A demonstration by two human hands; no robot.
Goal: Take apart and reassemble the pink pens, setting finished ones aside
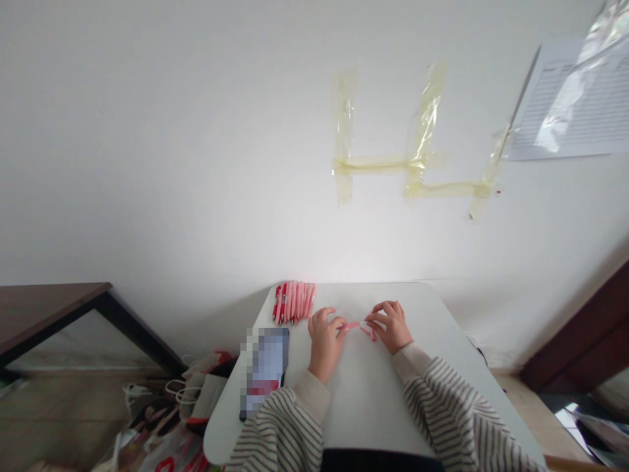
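within left grip (pixel 326 341), slim pink piece (pixel 352 325)

The left hand (pixel 325 344) partly hides the pink piece (pixel 353 325), and the right edge crops the lined sheet (pixel 528 115).

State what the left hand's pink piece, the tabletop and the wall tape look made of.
Pink piece: possibly plastic, evenly coloured; finish too small to judge. Tabletop: perhaps laminate, smooth, uniformly pale. Tape: likely plastic film, glossy, wrinkled, catching light.
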